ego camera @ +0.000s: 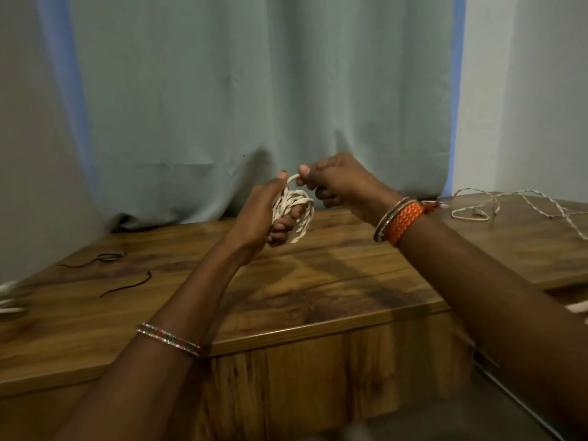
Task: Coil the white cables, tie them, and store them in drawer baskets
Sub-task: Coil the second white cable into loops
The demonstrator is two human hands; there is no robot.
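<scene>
A coil of twisted white cable (297,211) hangs above the middle of the wooden table, wrapped round the fingers of my left hand (264,214), which grips it. My right hand (337,183) sits just to the right of the coil and pinches a loop of the same cable at its top. A second, loose white cable (496,206) lies spread over the table's far right corner. Two thin dark ties (127,283) lie on the table at the left. No drawer basket is in view.
The wooden table (334,288) runs across the view, its front edge near me. A pale green curtain (254,90) hangs behind it. Blurred white cable (9,300) shows at the left edge, and a bit of white (577,308) at the right edge.
</scene>
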